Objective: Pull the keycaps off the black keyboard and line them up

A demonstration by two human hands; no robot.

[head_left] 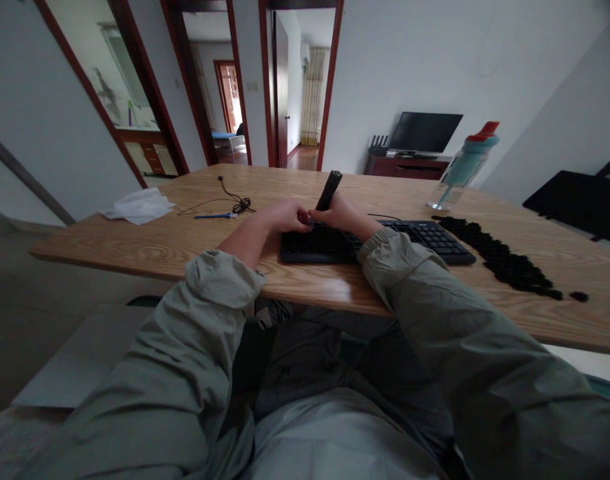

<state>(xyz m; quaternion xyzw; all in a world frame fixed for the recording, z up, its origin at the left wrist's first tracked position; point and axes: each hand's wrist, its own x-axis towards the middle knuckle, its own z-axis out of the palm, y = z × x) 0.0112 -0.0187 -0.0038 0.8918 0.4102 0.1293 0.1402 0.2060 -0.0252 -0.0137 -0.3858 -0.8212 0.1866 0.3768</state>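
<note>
A black keyboard (pixel 419 240) lies on the wooden table (pixel 149 247) in front of me. My right hand (pixel 341 212) grips a black stick-shaped tool (pixel 329 189) that stands tilted above the keyboard's left part. My left hand (pixel 283 216) rests beside it on the keyboard's left end, fingers curled toward the tool's lower tip. Whether it pinches anything is hidden. A heap of loose black keycaps (pixel 505 257) stretches along the table to the right of the keyboard.
A teal bottle with a red cap (pixel 463 170) stands behind the keyboard at the right. A white cloth (pixel 139 205), a blue pen (pixel 215 215) and a thin black cable (pixel 237 200) lie at the left. A black chair (pixel 579 203) stands at the right; doorways open behind the table.
</note>
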